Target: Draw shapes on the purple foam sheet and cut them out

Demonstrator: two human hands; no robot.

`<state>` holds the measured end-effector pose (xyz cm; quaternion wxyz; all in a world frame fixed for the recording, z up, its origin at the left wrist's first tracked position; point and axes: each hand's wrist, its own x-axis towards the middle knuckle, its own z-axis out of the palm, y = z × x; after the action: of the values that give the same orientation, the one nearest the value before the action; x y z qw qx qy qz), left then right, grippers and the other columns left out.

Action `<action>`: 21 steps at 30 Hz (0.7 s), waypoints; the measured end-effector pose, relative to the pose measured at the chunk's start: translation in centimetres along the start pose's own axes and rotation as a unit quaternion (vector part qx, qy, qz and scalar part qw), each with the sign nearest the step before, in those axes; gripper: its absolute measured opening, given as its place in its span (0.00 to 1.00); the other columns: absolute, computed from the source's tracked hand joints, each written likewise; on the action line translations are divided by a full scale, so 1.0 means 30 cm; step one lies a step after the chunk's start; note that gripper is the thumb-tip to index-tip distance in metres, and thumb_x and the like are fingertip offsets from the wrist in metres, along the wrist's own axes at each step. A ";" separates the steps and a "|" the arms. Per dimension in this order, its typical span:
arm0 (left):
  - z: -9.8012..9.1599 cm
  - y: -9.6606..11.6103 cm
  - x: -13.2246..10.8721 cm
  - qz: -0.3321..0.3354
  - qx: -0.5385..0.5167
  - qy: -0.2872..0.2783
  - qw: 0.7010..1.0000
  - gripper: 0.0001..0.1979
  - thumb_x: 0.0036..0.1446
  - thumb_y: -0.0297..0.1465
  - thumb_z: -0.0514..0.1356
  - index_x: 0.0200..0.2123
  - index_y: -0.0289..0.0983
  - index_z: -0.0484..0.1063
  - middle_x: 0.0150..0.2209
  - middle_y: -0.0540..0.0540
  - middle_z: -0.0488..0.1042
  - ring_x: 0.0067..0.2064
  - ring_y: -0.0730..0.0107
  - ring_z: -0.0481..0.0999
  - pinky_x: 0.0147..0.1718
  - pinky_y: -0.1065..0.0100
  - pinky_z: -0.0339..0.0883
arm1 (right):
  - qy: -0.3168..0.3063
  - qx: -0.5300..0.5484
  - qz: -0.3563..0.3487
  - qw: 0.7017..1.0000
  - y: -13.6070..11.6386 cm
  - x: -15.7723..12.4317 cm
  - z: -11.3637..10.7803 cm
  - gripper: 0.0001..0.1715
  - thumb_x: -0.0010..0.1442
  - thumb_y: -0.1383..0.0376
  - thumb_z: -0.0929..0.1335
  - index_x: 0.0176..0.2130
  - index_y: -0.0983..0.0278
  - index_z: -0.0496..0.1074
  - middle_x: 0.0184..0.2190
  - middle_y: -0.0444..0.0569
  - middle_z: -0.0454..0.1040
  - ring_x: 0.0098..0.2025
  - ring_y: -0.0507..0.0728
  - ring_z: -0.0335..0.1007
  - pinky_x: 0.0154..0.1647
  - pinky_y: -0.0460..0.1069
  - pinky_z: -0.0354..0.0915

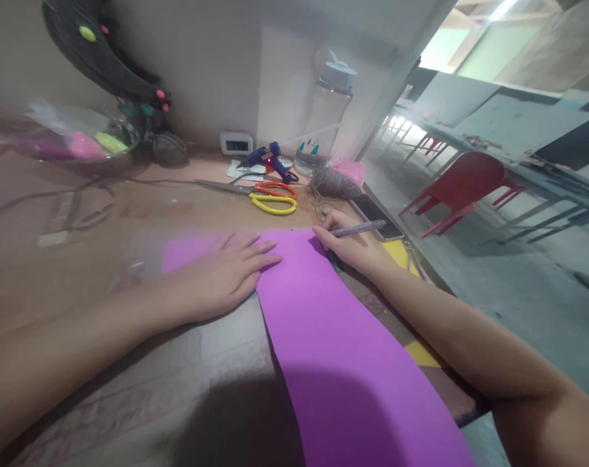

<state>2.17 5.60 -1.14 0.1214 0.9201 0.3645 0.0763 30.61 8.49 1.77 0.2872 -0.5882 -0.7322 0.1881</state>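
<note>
A long purple sheet of paper runs across the table toward me, its near end leaving the bottom of the view. My left hand lies flat on its far part with the fingers spread. At the sheet's far right corner, my right hand grips a pen between thumb and fingers. The pen's barrel points off to the right; its tip is hidden by the fingers. Beyond the hands lie scissors with one orange and one yellow handle. A dark phone rests just past my right hand.
Along the wall stand a blue glue gun, a small white digital clock, a clear bottle and grey yarn. A clear bowl sits at left. Yellow paper lies under my right arm. A red chair is beyond the table's edge.
</note>
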 end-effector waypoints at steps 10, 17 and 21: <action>-0.004 0.004 0.002 -0.004 0.000 -0.005 1.000 0.27 0.73 0.38 0.43 0.70 0.48 0.64 0.74 0.49 0.58 0.75 0.49 0.53 0.72 0.39 0.40 | 0.006 0.006 0.002 1.000 0.011 0.002 0.001 0.18 0.65 0.55 0.67 0.28 0.58 0.60 0.20 0.41 0.68 0.23 0.53 0.62 0.27 0.49 0.57; -0.012 0.011 0.003 -0.008 0.006 -0.013 1.000 0.27 0.73 0.38 0.43 0.70 0.48 0.64 0.74 0.50 0.57 0.76 0.49 0.52 0.72 0.38 0.42 | 0.000 0.003 -0.006 1.000 -0.003 -0.002 -0.002 0.17 0.64 0.55 0.68 0.28 0.59 0.62 0.21 0.41 0.70 0.25 0.53 0.64 0.28 0.49 0.57; -0.008 0.009 0.001 -0.004 0.003 -0.006 1.000 0.27 0.73 0.38 0.43 0.70 0.48 0.64 0.74 0.50 0.58 0.75 0.50 0.53 0.72 0.40 0.41 | 0.011 -0.027 -0.005 1.000 0.003 -0.001 -0.003 0.16 0.62 0.59 0.67 0.26 0.58 0.59 0.20 0.41 0.66 0.25 0.53 0.62 0.28 0.49 0.56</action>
<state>2.31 5.49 -0.84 0.1207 0.9195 0.3677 0.0693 30.73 8.49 1.77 0.2808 -0.5940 -0.7366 0.1604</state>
